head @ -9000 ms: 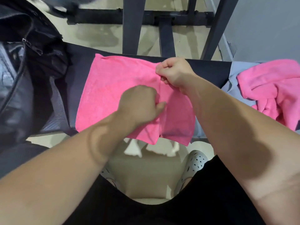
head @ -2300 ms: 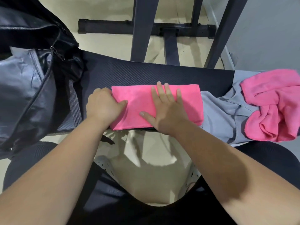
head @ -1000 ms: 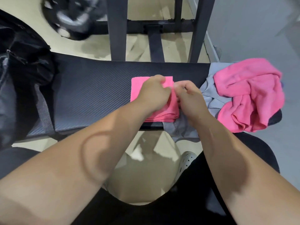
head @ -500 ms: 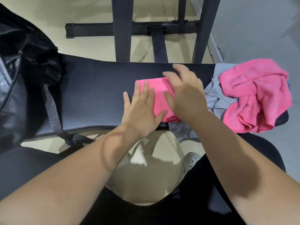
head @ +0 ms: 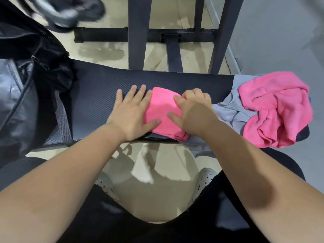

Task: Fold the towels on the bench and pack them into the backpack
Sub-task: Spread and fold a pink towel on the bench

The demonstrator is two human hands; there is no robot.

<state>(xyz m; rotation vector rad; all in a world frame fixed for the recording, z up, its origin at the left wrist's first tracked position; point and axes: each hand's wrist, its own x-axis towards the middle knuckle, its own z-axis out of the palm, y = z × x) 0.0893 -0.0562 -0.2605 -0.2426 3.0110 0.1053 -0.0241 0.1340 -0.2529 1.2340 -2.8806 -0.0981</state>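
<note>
A small folded pink towel (head: 163, 111) lies near the front edge of the black padded bench (head: 94, 102). My left hand (head: 131, 113) lies flat with straight fingers, part on the bench and part on the towel's left side, thumb on the towel. My right hand (head: 194, 111) covers the towel's right side; its thumb and forefinger lie on the cloth, and the other fingers curl at the far right edge. The black backpack (head: 26, 102) stands open at the bench's left end. A crumpled pink towel (head: 275, 109) sits on a grey towel (head: 228, 113) at the right end.
A dark metal frame (head: 136, 32) with upright posts stands behind the bench on the pale floor. A backpack strap (head: 63, 116) hangs across the bench's left part. My legs in black and pale perforated shoes (head: 205, 179) are below the bench edge.
My left hand slid left, so it now lies mostly on the bench beside the towel. My right hand moved from flat on top to the towel's right side, fingers curling.
</note>
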